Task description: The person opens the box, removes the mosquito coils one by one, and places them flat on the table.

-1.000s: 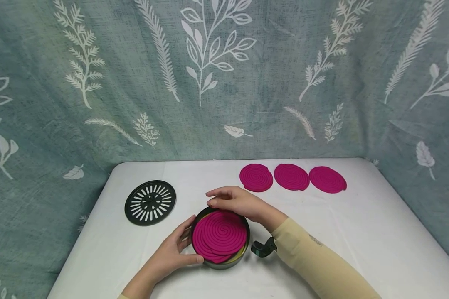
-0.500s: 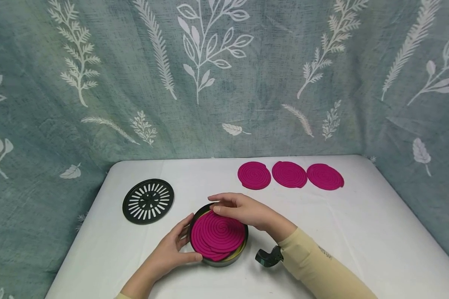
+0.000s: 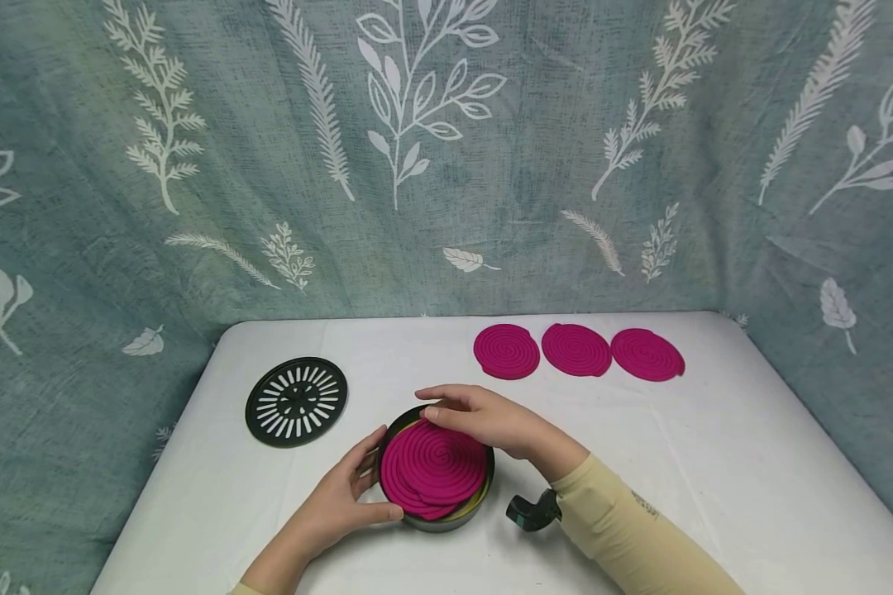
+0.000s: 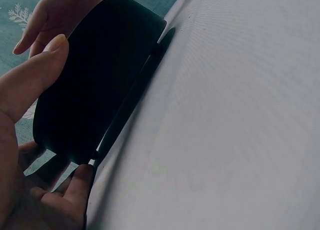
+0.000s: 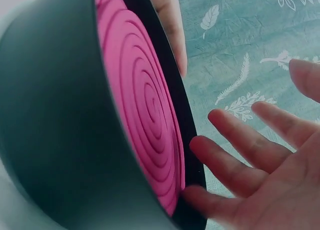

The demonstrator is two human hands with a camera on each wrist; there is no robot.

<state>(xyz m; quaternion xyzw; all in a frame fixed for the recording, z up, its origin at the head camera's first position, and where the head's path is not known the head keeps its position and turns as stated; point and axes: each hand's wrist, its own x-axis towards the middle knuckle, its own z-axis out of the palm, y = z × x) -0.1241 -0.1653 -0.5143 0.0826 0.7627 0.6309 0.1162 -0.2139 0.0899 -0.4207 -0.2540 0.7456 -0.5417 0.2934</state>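
A round black mosquito coil holder (image 3: 446, 525) stands on the white table, filled with pink mosquito coils (image 3: 441, 463) lying slightly offset on each other. A yellow-green edge shows below the coils. My left hand (image 3: 346, 496) grips the holder's left side, thumb near the front and fingers round the wall; in the left wrist view the thumb (image 4: 45, 69) lies along the dark wall. At the far rim is my right hand (image 3: 484, 423), thumb and fingers loosely spread over the edge. In the right wrist view its fingertips (image 5: 200, 144) are right at the rim, holding nothing.
The slotted black lid (image 3: 296, 402) lies flat at the left. Three pink coils, a left one (image 3: 506, 351), a middle one (image 3: 576, 349) and a right one (image 3: 647, 355), lie in a row at the back. A patterned teal cloth (image 3: 521, 165) hangs behind the table.
My right hand has shifted slightly toward me and to the right at the far rim, then stayed there. The left hand keeps its grip and the coils look unchanged.
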